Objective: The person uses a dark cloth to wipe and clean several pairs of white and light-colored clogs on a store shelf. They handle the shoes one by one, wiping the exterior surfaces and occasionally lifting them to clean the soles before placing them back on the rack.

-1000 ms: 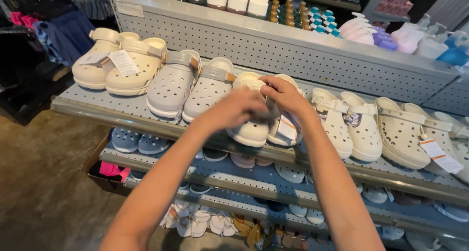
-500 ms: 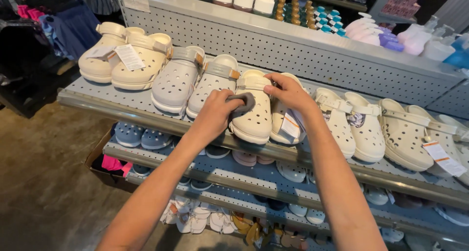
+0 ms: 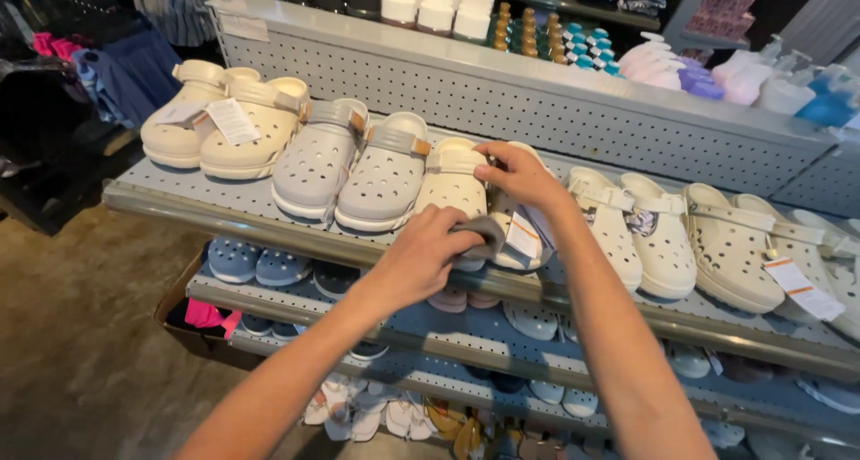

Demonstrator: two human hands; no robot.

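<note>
A small grey cloth (image 3: 481,231) is clutched in the curled fingers of the left hand (image 3: 423,253) and pressed against the toe of a cream perforated foam clog (image 3: 451,188), which stands on the sloping grey pegboard shelf (image 3: 193,191). The clog's heel strap is pinched between thumb and fingers of the right hand (image 3: 517,175). Its cream partner clog (image 3: 520,236), with a paper tag, is set just to the right. A pair of pale grey clogs (image 3: 349,166) is ranged immediately to the left, and beige tagged clogs (image 3: 219,120) beyond. More footwear is seen on the lower shelves (image 3: 421,321).
</note>
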